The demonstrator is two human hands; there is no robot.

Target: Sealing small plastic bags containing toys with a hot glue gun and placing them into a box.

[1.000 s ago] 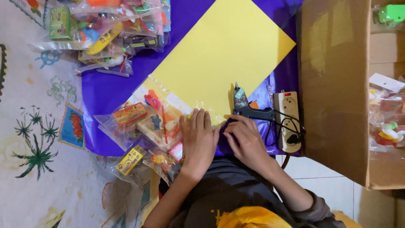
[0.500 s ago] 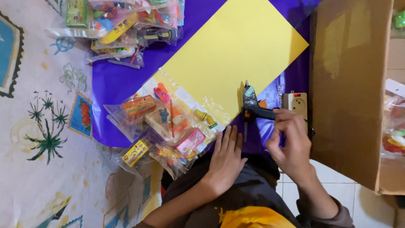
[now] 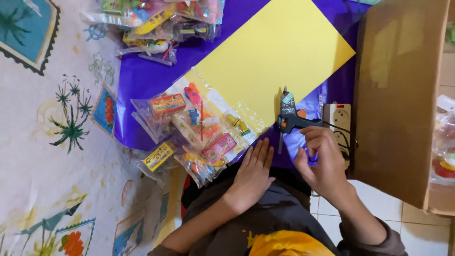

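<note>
My left hand lies flat, palm down, on the near edge of the purple sheet, right beside a heap of clear plastic bags of small colourful toys. My right hand has its fingers curled just below the handle of a black glue gun, touching its cord. A bit of purple shows between thumb and fingers; what it grips is unclear. The glue gun rests at the lower edge of a large yellow sheet that lies on the purple one.
A white power strip lies right of the glue gun. An open cardboard box stands at the right with toy bags inside. More toy bags are piled at the top. A patterned mat covers the left.
My right hand left the purple sheet's edge and moved up right to the glue gun's handle. My left hand shifted slightly right and stays flat.
</note>
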